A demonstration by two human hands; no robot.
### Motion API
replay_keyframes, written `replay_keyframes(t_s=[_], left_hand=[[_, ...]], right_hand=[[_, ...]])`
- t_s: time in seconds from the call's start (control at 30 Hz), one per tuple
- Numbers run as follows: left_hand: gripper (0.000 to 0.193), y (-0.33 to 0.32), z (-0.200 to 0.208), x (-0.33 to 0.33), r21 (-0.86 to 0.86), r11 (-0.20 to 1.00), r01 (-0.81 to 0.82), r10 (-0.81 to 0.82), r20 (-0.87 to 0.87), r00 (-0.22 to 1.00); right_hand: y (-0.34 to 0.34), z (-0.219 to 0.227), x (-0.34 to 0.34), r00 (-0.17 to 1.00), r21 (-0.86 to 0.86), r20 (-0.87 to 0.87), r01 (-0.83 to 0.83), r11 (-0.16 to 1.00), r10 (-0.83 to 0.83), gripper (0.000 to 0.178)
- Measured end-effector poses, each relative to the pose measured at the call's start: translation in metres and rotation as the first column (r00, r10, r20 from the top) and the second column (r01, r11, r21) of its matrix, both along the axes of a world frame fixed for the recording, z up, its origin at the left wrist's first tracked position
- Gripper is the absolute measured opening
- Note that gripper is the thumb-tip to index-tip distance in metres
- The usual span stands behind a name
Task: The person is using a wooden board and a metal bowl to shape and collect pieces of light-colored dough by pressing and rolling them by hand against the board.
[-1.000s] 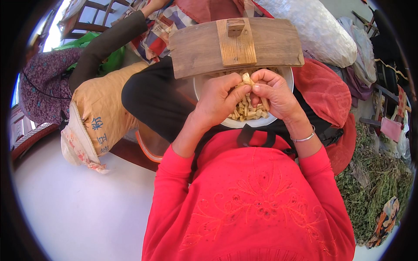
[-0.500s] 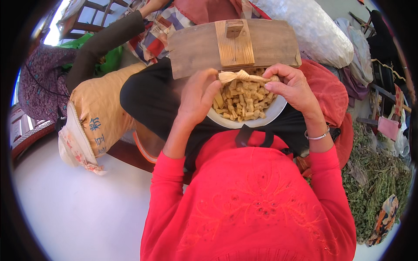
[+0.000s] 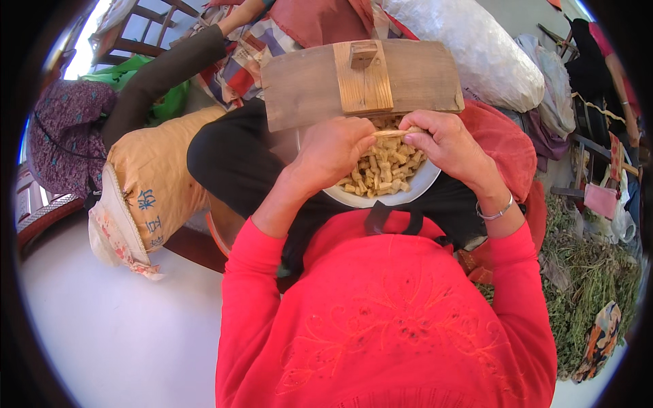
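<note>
Head view looks down on a person in a red top, both hands raised over a white bowl [image 3: 408,192] resting in the lap. The left hand [image 3: 333,151] and the right hand [image 3: 445,144] are both closed in a pinch on one pale peanut pod [image 3: 392,134], each gripping an end of it, so the pod spans the small gap between the fingertips just above the bowl. The bowl is filled with more pale peanut pods [image 3: 377,170], heaped under the hands. A wooden board [image 3: 422,78] with a lighter wooden block [image 3: 362,75] fixed across its middle sits just beyond the bowl, its near edge covering the bowl's far rim. A thin silver bangle [image 3: 495,212] circles the right wrist. To the left, a tan woven sack [image 3: 153,180] lies on its side. At the far right, dried green plants [image 3: 592,285] are piled on the floor, and a large white sack [image 3: 479,47] lies beyond the board.
</note>
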State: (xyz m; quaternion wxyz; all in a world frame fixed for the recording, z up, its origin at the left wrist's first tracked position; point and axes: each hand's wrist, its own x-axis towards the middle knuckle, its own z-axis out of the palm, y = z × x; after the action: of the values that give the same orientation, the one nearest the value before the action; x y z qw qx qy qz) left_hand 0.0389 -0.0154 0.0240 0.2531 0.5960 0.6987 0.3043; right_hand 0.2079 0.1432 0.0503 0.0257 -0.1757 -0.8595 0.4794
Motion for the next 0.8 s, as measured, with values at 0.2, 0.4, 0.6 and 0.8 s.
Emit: replay_keyframes(t_s=[0.2,0.4,0.6,0.8], left_hand=[[0.017,0.008,-0.018,-0.022,-0.010,0.972,-0.234,0.218,0.396,0.892],[0.019,0.026,-0.024,-0.035,-0.078,0.940,-0.332,0.312,0.590,0.745],[0.015,0.034,-0.036,-0.039,-0.076,0.952,-0.297,0.280,0.609,0.742],[0.010,0.021,-0.025,-0.040,-0.160,0.961,-0.227,0.242,0.884,0.400]], right_hand=[[-0.001,-0.016,-0.030,0.973,-0.020,-0.156,0.169,0.985,-0.170,0.015],[0.004,-0.029,-0.051,0.940,0.029,-0.208,0.281,0.959,-0.269,0.014],[0.012,-0.038,-0.050,0.933,-0.294,-0.112,0.298,0.908,-0.342,0.012],[0.020,-0.029,-0.037,0.963,-0.558,-0.033,0.203,0.805,-0.266,0.011]])
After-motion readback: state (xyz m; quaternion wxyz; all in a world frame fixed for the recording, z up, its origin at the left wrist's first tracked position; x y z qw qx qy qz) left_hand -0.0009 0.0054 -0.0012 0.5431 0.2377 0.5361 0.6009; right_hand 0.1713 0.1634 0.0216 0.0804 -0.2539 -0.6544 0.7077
